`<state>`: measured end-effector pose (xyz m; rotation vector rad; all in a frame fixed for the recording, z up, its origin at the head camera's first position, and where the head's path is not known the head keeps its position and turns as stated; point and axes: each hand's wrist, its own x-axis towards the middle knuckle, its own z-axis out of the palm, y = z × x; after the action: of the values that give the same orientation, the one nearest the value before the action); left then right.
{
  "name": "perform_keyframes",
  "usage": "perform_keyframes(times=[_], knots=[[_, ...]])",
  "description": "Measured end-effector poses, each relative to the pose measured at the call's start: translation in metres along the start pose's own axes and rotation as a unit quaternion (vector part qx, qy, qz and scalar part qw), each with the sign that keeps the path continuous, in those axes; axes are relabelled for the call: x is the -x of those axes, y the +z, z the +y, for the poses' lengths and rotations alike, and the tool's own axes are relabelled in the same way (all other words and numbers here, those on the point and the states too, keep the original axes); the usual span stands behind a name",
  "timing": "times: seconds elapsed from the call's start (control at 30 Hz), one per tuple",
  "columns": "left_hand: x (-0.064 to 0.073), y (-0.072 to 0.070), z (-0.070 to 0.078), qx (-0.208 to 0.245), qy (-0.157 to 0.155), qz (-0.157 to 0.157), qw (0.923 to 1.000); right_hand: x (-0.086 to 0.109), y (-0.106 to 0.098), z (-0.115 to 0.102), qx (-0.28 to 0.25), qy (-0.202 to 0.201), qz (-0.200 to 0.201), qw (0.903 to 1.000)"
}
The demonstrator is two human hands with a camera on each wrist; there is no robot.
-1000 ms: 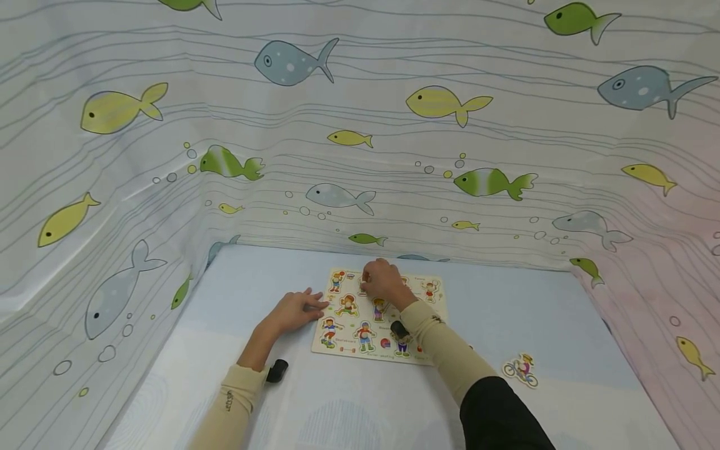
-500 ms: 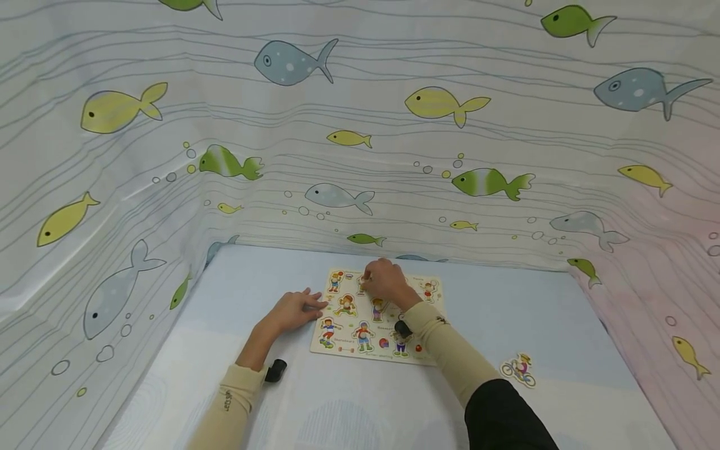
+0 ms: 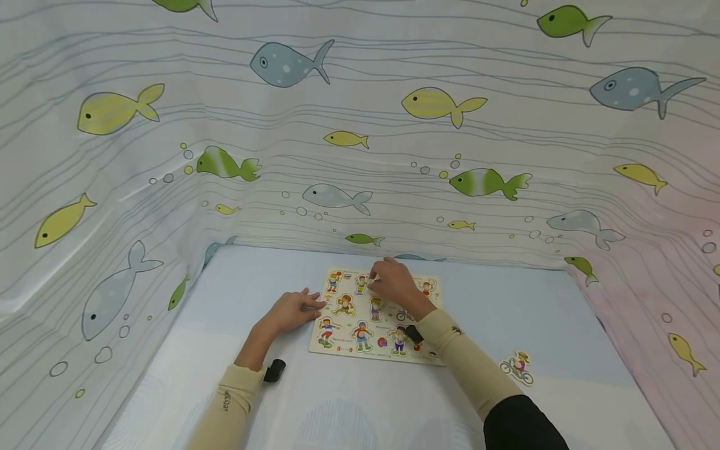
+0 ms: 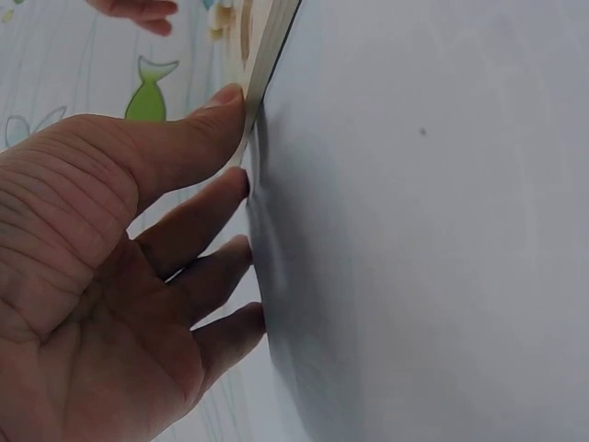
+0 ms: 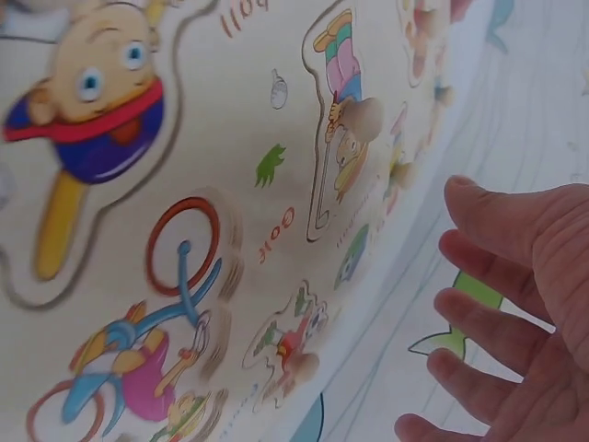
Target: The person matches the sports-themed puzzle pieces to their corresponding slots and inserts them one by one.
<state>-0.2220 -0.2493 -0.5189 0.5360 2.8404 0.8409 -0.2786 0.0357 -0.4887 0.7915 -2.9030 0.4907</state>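
Observation:
A cream wooden puzzle board [image 3: 360, 312] with several painted sports-figure pieces lies on the table. My left hand [image 3: 291, 310] is at its left side; in the left wrist view, the thumb [image 4: 221, 106] touches the board's edge [image 4: 264, 69] while the other fingertips rest on the table. Over the board's upper part is my right hand [image 3: 394, 281], just right of a small figure piece [image 3: 360, 285]. Its fingers are spread and hold nothing in the right wrist view, apart from the board and its knobbed golfer piece [image 5: 342, 83]. A picture of a cyclist [image 5: 152, 336] shows on the board there.
A loose cyclist puzzle piece [image 3: 516, 367] lies on the table [image 3: 360, 400] to the right of the board. A fish-patterned cloth [image 3: 388, 187] hangs around the back and sides. The right forearm covers the board's lower right corner.
My right hand has let go of the small figure piece at the top and drawn slightly to the right, so that piece now shows. The left hand stays at the board's edge.

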Motion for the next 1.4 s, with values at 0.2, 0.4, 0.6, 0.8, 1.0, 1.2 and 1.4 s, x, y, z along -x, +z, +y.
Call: perform_keyframes(times=[0.2,0.4,0.6,0.8,1.0,1.2,1.4], knots=[[0.002,-0.001,0.002,-0.001,-0.004,-0.001,1.0000,0.018,-0.002,0.004,0.013,-0.019,-0.005,0.9997],[0.002,0.000,0.002,0.002,-0.002,0.002,1.0000,0.035,-0.007,0.004,0.016,-0.027,-0.003,0.9995],[0.003,0.000,0.003,0.000,-0.004,0.004,1.0000,0.052,-0.016,0.003,-0.004,-0.044,0.007,0.9990],[0.004,0.000,0.004,0.005,-0.007,0.004,1.0000,0.065,-0.020,0.009,0.008,-0.049,-0.001,0.9987],[0.004,0.001,0.003,0.011,-0.016,0.003,0.9998,0.080,-0.024,0.016,-0.004,-0.037,-0.017,0.9991],[0.003,0.000,0.002,0.012,-0.015,0.006,0.9998,0.095,-0.028,0.022,-0.018,-0.040,-0.025,0.9987],[0.002,-0.001,0.003,0.008,-0.015,0.003,0.9998,0.109,-0.031,0.034,-0.019,-0.032,-0.032,0.9988]])
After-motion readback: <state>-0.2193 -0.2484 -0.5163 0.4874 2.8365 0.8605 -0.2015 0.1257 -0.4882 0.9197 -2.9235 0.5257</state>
